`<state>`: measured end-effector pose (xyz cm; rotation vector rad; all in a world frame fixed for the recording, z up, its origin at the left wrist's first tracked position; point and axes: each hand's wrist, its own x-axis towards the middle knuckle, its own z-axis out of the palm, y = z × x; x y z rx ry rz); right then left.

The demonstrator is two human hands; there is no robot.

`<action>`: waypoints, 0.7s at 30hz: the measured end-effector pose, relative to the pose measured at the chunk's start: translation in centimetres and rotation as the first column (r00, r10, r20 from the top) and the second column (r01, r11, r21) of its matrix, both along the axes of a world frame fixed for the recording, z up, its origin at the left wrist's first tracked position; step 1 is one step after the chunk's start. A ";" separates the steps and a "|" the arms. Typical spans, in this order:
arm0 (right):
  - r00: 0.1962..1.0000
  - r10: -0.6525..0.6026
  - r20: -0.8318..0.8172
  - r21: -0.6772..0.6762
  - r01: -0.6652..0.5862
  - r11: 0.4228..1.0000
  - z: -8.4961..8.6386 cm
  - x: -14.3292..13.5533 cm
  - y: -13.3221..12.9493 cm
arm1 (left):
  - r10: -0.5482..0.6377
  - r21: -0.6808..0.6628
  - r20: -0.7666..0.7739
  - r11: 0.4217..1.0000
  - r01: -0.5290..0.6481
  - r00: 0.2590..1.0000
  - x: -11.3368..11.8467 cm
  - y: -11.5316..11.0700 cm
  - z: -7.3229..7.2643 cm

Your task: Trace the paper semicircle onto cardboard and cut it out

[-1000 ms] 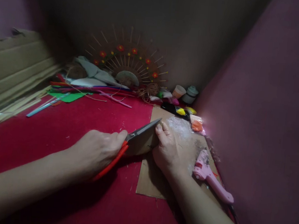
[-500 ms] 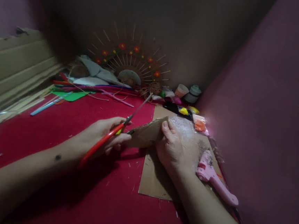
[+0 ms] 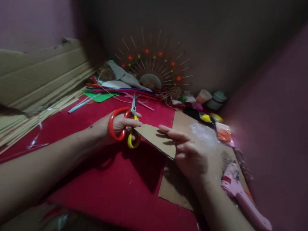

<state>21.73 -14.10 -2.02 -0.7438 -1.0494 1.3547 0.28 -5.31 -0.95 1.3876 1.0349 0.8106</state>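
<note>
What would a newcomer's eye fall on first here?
Probably the scissors, with one red and one yellow handle loop, in the left hand beside a cardboard piece under the right hand's fingers. Next, perhaps, the fan-shaped decoration with red flowers at the back, and the pink glue gun at the right.

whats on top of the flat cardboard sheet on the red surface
Clear plastic and, toward the right edge, a pink glue gun lie on the flat cardboard sheet. The right hand, forearm and held cardboard piece block part of it; anything there cannot be seen.
</note>
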 end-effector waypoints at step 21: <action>0.984 -0.103 -0.146 -0.237 0.066 0.969 -1.0 -0.7 0.9 | -0.250 -0.060 0.052 0.966 0.253 0.967 1.4 -3.8 0.9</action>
